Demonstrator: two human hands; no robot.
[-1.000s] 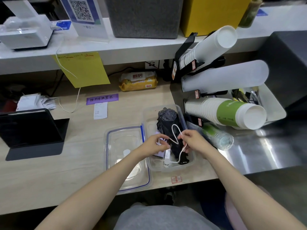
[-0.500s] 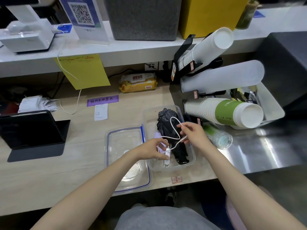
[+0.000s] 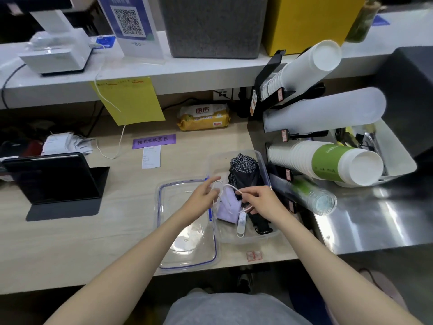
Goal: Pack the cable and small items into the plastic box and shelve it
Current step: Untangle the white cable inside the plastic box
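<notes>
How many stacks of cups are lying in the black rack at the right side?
4. White stack on top; frosted translucent stack beneath it; white stack with green-sleeved front cup lower; clear plastic stack lowest, beside the plastic box. Others may be hidden behind.

Even, soft indoor light, glare streaking the steel counter (image 3: 365, 221) (edges bow outward, corners slightly blurred).

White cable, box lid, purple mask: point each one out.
white cable (image 3: 230, 186): head view, on the loop between the hands.
box lid (image 3: 168, 205): head view, on its bare clear panel, upper left.
purple mask (image 3: 228, 206): head view, on its middle, inside the box.
</notes>
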